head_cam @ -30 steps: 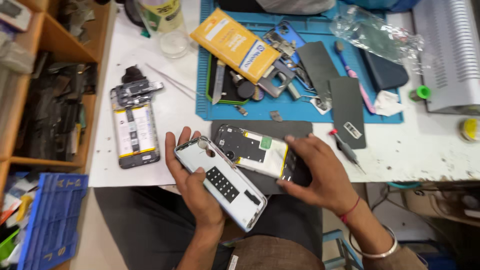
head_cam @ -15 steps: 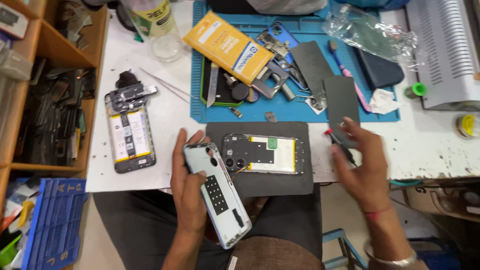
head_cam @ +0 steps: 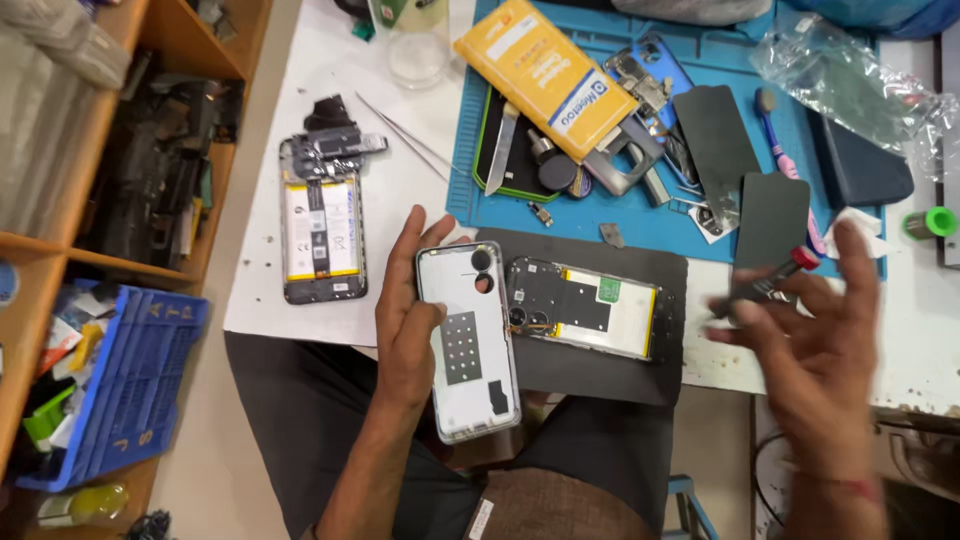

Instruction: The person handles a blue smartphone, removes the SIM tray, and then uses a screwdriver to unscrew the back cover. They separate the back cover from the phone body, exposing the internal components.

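- A phone repair workshop, seen at one bench.
- A blue repair mat [head_cam: 640,215] carries small loose parts and tools.
- An opened phone [head_cam: 322,235] lies with its battery bare.
- Tweezers [head_cam: 408,148] rest beside it.
- Wooden shelves [head_cam: 120,180] hold cluttered spares.

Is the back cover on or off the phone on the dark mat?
Off. The phone lies open on the mat, battery and boards exposed; the left hand holds the back cover beside it.

Second opened phone [head_cam: 322,232] lay on white table [head_cam: 300,100], tweezers [head_cam: 405,140] beside it. Yellow box [head_cam: 545,75] sat on blue mat [head_cam: 640,215] among loose parts. Clear plastic bag [head_cam: 850,85] at far right. Blue crate [head_cam: 125,385] stood on floor at left.
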